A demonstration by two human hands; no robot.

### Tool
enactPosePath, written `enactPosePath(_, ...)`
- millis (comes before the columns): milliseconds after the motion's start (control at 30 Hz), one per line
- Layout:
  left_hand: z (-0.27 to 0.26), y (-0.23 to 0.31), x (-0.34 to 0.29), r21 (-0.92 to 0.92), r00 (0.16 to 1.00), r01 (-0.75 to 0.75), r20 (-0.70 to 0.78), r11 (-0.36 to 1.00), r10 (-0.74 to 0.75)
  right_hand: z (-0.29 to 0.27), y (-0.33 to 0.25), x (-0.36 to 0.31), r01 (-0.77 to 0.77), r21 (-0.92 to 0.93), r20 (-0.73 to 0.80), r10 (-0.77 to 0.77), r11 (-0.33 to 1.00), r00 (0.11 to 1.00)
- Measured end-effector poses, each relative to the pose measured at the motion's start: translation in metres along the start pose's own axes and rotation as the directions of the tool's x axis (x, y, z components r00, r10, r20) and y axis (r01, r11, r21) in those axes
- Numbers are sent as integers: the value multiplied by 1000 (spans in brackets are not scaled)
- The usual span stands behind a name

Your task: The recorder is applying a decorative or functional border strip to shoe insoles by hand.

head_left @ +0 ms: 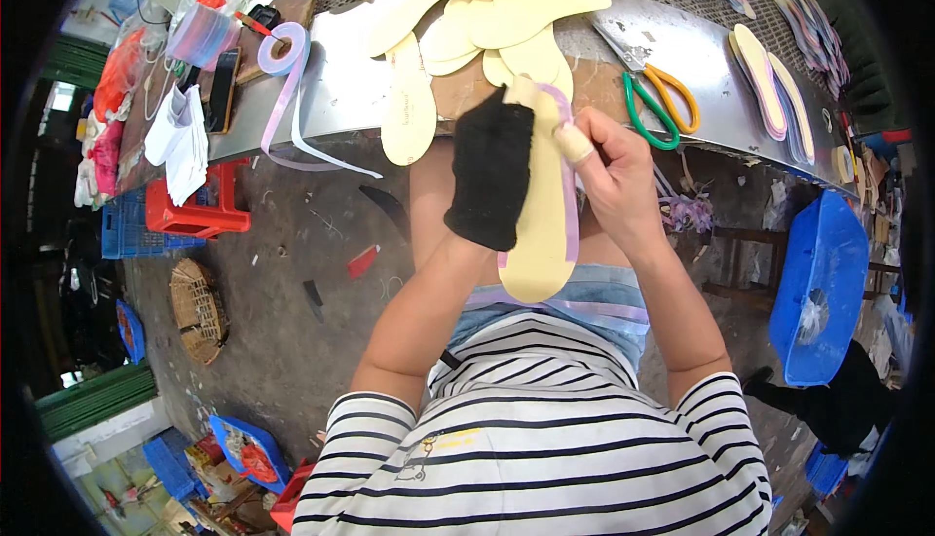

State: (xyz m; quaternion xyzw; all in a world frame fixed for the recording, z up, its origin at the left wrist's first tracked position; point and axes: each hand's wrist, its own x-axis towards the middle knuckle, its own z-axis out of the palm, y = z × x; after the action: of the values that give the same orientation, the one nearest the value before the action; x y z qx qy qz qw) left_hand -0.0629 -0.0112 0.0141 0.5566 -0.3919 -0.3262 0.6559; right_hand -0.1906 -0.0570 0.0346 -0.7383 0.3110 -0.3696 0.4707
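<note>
We see a metal-topped worktable (346, 69) with a pile of pale-yellow insoles (531, 20) on it. Just off its near edge, above the lap, we have the held insole (545, 244), with orange-and-green-handled scissors (646, 73) lying on the table beyond, to the right. Black-gloved left hand (492, 171) grips the insole, fingers mostly hidden; right hand (614, 166) is closed, thumb pressing the lilac edging strip (571, 195) along the insole's right edge.

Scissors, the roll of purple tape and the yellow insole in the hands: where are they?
Scissors (651, 71): head view, on the orange handle near the pivot.
Roll of purple tape (283, 67): head view, lower part of the ring.
Yellow insole (542, 224): head view, middle of its yellow face.
</note>
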Motion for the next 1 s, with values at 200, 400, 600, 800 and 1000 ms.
enactPosePath(200, -4, 3, 5, -46, 997, 20, -80, 999, -24, 1, 6, -12, 48, 10, 133, -49, 999, 990)
enactPosePath(400, -6, 10, 8, -42, 994, 32, 103, 999, -28, -2, 10, -23, 19, 14, 219, -22, 1000, 975)
enactPosePath(600, -10, 17, 13, -297, 998, 47, -27, 954, -58, 1, 16, -33, 62, -45, 193, -52, 997, 980)
enactPosePath(800, -12, 29, 11, -181, 990, 140, 54, 974, -132, 8, 25, -43, -60, 193, 186, 24, 979, 982)
enactPosePath(1000, -15, 11, 15, -512, 939, 268, 327, 816, -103, 0, 35, -52, -488, 637, 451, 225, 597, 864)
